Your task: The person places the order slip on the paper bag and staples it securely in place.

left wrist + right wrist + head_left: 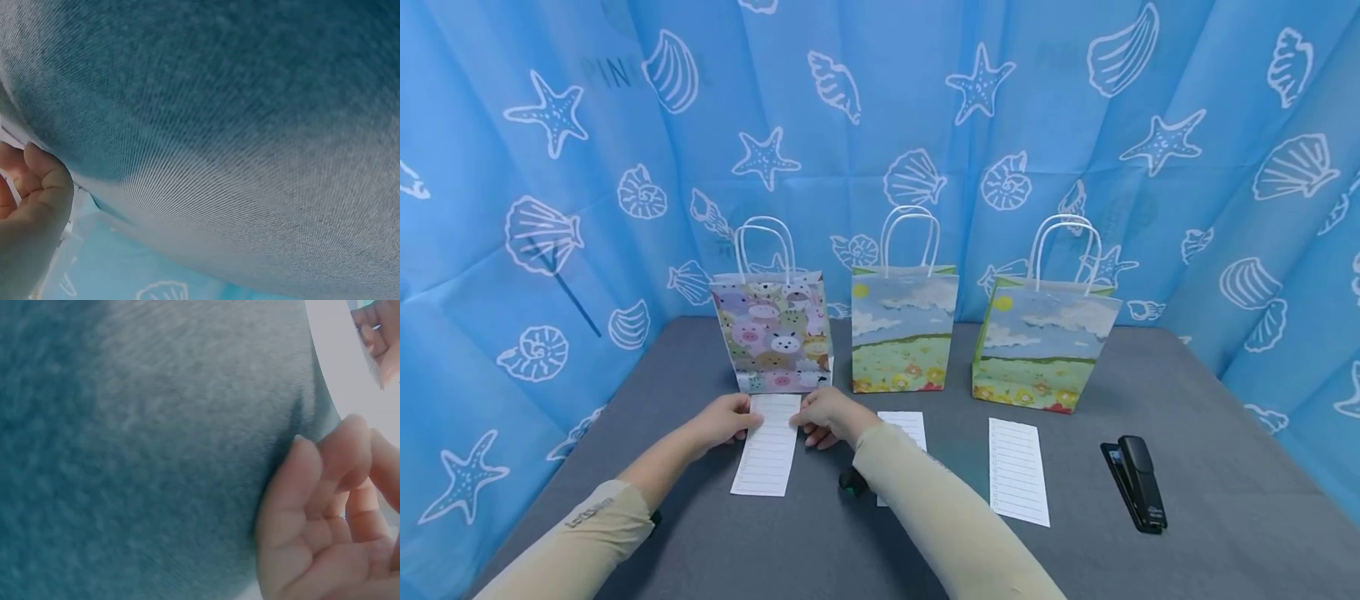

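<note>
A lined white paper slip, with a column of small checkboxes, is at the left of the head view. Its top end is at the foot of a paper bag with cartoon animals. My left hand pinches the slip's left edge near the top. Opposite it, my right hand pinches the right edge. In the right wrist view, the right hand has curled fingers beside the white paper. Only part of the left hand shows in the left wrist view.
Two meadow-print bags, one in the middle and one at right, stand on the grey table. A second slip is partly behind the right sleeve. Farther right lie a third slip and a black stapler.
</note>
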The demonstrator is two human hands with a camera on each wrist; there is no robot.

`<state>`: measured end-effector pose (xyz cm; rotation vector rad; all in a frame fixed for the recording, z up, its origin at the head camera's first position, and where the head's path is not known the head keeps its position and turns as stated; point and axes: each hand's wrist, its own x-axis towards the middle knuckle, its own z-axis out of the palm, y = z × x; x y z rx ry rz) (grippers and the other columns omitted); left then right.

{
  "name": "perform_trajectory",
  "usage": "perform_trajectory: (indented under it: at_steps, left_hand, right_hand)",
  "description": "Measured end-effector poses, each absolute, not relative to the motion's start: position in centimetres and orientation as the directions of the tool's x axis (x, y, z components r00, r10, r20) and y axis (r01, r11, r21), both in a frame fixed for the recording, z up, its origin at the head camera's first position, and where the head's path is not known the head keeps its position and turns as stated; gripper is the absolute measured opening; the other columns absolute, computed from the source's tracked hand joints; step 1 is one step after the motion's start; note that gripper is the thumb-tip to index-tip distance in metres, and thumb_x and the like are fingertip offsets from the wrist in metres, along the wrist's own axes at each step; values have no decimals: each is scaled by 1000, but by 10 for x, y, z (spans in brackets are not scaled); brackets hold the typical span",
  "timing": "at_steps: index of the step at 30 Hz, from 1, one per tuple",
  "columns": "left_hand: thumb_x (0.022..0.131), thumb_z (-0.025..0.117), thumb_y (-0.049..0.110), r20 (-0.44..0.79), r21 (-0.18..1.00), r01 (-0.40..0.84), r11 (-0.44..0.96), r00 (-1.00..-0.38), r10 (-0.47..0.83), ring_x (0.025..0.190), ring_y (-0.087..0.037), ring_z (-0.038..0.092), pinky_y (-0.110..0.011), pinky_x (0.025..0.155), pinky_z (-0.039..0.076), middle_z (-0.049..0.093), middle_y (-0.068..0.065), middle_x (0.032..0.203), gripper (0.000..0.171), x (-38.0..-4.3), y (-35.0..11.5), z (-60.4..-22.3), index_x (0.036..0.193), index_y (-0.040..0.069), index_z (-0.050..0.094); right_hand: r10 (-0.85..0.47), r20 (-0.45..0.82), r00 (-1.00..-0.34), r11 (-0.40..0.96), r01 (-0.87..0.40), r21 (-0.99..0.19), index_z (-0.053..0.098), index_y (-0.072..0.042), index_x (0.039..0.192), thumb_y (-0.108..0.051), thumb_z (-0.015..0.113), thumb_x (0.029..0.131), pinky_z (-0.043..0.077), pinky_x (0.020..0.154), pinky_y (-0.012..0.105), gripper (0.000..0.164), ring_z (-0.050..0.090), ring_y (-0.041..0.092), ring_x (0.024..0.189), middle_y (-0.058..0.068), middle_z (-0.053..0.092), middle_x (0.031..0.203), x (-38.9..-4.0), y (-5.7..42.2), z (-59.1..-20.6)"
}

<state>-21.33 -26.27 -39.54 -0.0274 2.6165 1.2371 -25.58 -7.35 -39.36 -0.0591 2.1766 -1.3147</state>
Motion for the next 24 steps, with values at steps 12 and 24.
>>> perform_trajectory:
  at_steps: [12, 24]
  left_hand:
    - [100, 56, 14, -136, 806, -55, 589, -986, 94, 73, -20, 49, -34, 66, 41, 50, -4, 75, 16, -218, -262, -376, 89, 3, 52]
    - [103, 51, 17, -72, 839, -46, 543, -997, 27, 85, -22, 50, -42, 77, 43, 54, -9, 92, 23, -217, -257, -350, 108, -6, 54]
  right_hand:
    - [-347, -383, -856, 391, 239, -889, 55, -14, 70, -14, 68, 93, 43, 52, 30, 26, 49, 14, 52, 2, 53, 63, -263, -66, -377]
    - [-339, -302, -891, 312, 197, -930, 61, -11, 77, -15, 68, 93, 40, 53, 32, 17, 49, 15, 51, 3, 53, 65, -268, -66, -351]
